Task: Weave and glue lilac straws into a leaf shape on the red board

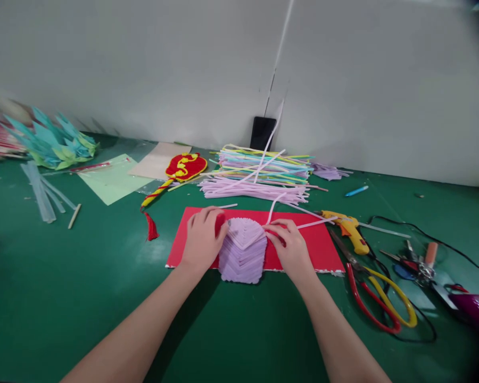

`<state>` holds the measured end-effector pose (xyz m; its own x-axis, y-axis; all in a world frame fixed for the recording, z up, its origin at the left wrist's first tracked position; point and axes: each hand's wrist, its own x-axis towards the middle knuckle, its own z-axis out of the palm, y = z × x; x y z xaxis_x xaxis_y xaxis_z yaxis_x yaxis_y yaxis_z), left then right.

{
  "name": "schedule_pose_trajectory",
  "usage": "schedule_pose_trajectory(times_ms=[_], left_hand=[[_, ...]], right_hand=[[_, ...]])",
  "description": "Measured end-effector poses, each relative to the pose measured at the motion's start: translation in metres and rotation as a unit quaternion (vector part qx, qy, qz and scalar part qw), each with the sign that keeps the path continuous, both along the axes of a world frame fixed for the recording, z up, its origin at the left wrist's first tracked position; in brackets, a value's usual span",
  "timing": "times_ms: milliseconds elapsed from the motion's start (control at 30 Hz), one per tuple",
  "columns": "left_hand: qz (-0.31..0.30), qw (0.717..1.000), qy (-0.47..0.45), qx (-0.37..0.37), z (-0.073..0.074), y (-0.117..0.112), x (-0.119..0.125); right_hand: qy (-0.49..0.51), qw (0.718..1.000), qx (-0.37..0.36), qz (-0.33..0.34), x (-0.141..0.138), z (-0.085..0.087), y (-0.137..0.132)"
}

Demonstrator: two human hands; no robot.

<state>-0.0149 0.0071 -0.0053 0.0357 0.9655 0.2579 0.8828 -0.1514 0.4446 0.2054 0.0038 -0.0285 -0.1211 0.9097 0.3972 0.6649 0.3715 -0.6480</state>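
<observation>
A lilac panel [242, 260] of pipe cleaners folded in a V pattern lies over the front edge of a red sheet [319, 247]. At its upper left edge, my left hand [205, 236] is closed on the panel, thumb and fingers bent around the edge. My right hand [286, 242] pinches at the upper right edge, where a lilac pipe cleaner [275, 206] curves upward by the fingertips. Another pale pipe cleaner [317, 222] sticks out to the right, behind the right hand. The fingers partly hide the panel's upper corners.
Behind the sheet lies a pile of coloured pipe cleaners [263, 165], with a phone [262, 133] against the wall. A yellow glue gun [349, 229], scissors [377, 295] and keys [425, 271] lie right. Left are a red fan-shaped ornament [186, 166], glue sticks [42, 194] and turquoise paper pieces [56, 141].
</observation>
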Motion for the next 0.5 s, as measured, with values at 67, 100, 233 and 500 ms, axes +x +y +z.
schedule_pose_trajectory(times_ms=[67,100,233,500], left_hand=[[-0.094,0.995,0.023,0.006,0.002,-0.007,0.005],[-0.146,0.988,0.040,-0.005,0.002,-0.010,0.008],[-0.271,0.955,0.097,-0.064,-0.002,-0.017,0.016],[-0.278,0.949,0.118,-0.092,-0.006,-0.016,0.017]], right_hand=[[-0.002,1.000,0.009,0.006,0.001,-0.001,0.001],[-0.007,1.000,0.011,0.012,0.001,-0.002,0.001],[-0.034,0.999,0.011,0.024,0.000,-0.004,0.002],[-0.040,0.999,0.006,0.000,0.002,0.001,0.003]])
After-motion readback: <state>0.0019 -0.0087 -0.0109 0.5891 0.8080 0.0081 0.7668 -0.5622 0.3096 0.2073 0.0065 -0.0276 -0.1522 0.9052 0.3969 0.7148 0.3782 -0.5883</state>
